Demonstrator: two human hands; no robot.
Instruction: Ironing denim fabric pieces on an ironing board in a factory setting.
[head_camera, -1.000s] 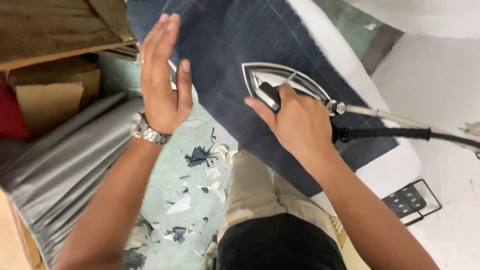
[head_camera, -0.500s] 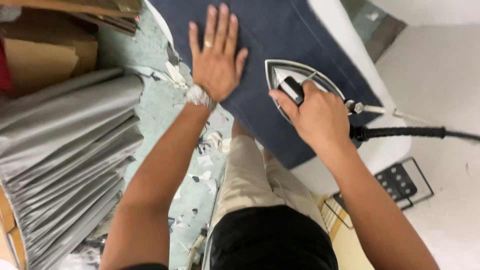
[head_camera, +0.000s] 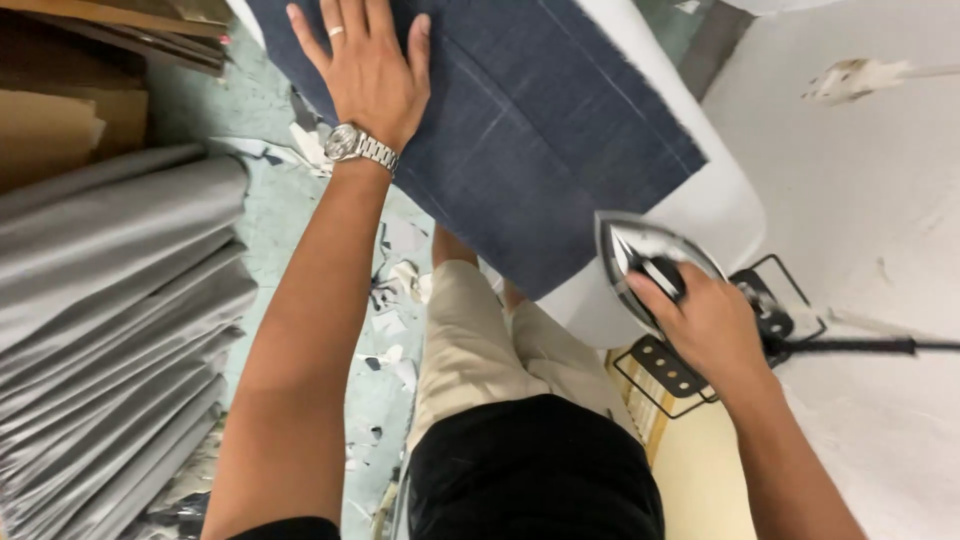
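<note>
A stack of grey folded fabric sheets (head_camera: 110, 330) fills the left side, its layered edges fanning toward the lower left corner. Above it, at the upper left, lie brown cardboard pieces (head_camera: 60, 110), one over another. The pale green floor (head_camera: 270, 220) between the stack and the board is littered with paper and cloth scraps (head_camera: 395, 300), white and dark, scattered loosely. On the right, a black wire rack (head_camera: 690, 375) sits on a white padded tabletop (head_camera: 860, 200). A small white cloth scrap (head_camera: 850, 78) rests near the upper right edge, well apart from the rack.
</note>
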